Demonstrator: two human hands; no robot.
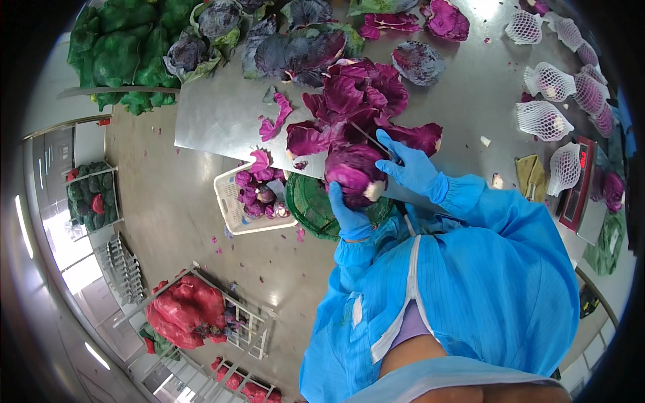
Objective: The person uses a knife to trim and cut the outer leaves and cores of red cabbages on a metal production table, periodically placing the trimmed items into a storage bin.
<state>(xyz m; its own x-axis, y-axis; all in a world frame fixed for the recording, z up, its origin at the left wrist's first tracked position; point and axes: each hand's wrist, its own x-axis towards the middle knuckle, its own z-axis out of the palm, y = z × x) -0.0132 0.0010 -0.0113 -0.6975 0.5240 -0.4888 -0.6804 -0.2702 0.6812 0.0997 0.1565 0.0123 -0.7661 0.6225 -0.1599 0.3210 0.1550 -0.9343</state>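
Observation:
A trimmed red cabbage (352, 171) with a pale cut stem is held at the edge of the metal table, above a green mesh-lined container. Under its lower left side is my left hand (348, 214), in a blue glove. Gloved too, my right hand (410, 169) grips a knife (370, 136) whose thin blade points up and left across the cabbage's upper side; its handle is mostly hidden by the fingers. Loose purple leaves (352, 95) lie spread on the table just beyond the cabbage.
Untrimmed cabbages (216, 20) and green mesh sacks (116, 55) are at the upper left. Cabbages in white foam nets (544, 121) line the right, beside a red scale (579, 186) and a tan cloth (530, 176). A white plastic basket (221, 201) holding small red cabbages stands below the table's edge.

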